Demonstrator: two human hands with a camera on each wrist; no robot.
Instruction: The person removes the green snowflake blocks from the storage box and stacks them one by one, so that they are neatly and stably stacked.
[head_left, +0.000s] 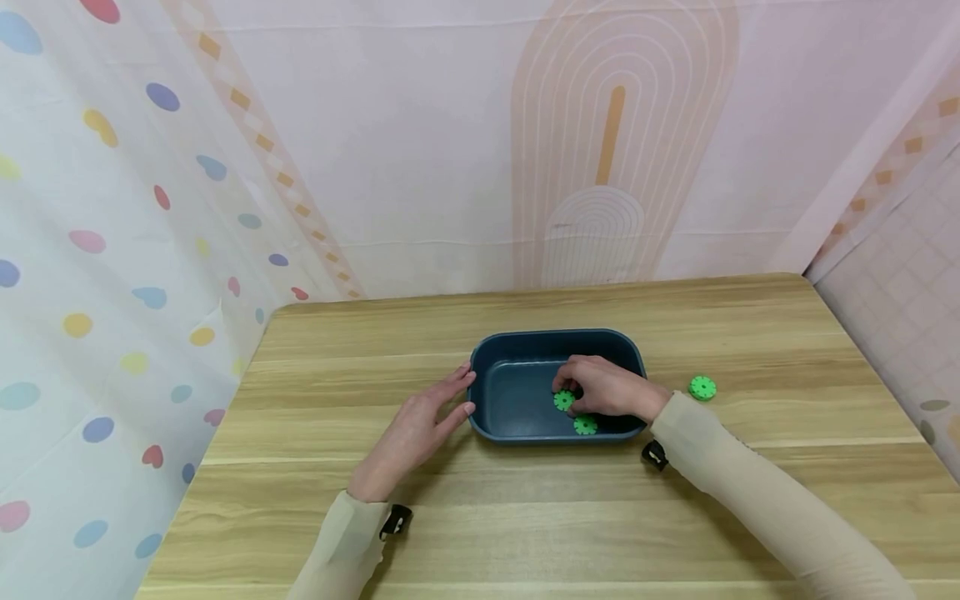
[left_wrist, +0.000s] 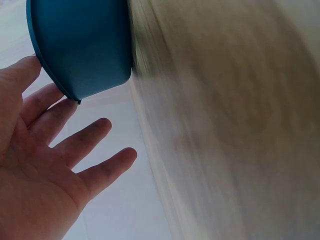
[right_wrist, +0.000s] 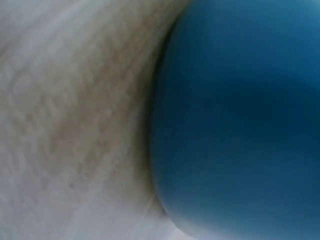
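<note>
A dark blue oblong bin (head_left: 517,440) stands on the wooden table. At its left end, my left hand (head_left: 408,429) touches the rim with thumb and fingertips. In the left wrist view the left hand (left_wrist: 45,160) has its fingers spread, two of them off the bin (left_wrist: 85,45). My right hand (head_left: 607,388) reaches inside the bin and pinches a green notched disc (head_left: 564,401) between thumb and fingers. Below that hand another green disc (head_left: 586,426) lies in the bin. The right wrist view shows only the bin's outer wall (right_wrist: 240,125) and table; the fingers are hidden.
To the right of the bin, green discs (head_left: 702,387) lie on the table (head_left: 540,533), seemingly stacked. A patterned curtain (head_left: 420,150) hangs behind the table's back edge, and a dotted curtain (head_left: 135,333) runs along the left side.
</note>
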